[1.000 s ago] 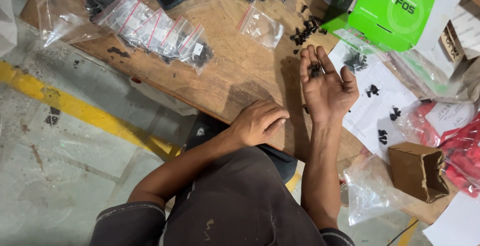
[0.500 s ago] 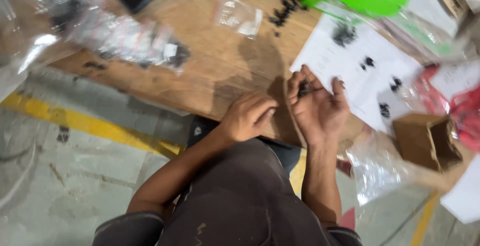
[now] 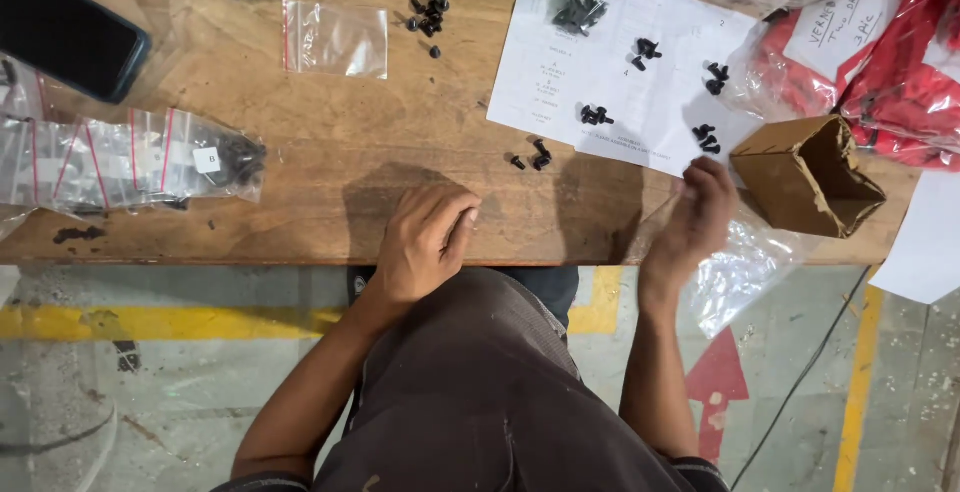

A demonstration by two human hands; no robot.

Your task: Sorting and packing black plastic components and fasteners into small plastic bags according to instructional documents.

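Observation:
My left hand (image 3: pixel 425 242) rests on the front edge of the wooden table (image 3: pixel 330 152), fingers curled loosely with nothing seen in them. My right hand (image 3: pixel 695 220) hovers at the table edge, blurred, fingers bent, just left of a small open cardboard box (image 3: pixel 805 177). Whether it holds anything is unclear. A white paper sheet (image 3: pixel 620 62) lies beyond it with several small groups of black screws (image 3: pixel 594 114). A few loose black screws (image 3: pixel 535 158) lie on the wood by the paper's near corner.
An empty zip bag (image 3: pixel 335 40) and scattered screws (image 3: pixel 435 7) sit further back. A row of filled zip bags (image 3: pixel 130 157) and a dark phone (image 3: pixel 65 37) lie at left. Red packets (image 3: pixel 880 62) are at right. A clear bag (image 3: pixel 745 267) hangs off the edge.
My right hand, raised palm-up with black screws a second ago, has dropped to the table edge near the box. The view swung downward. My left hand stayed at the edge.

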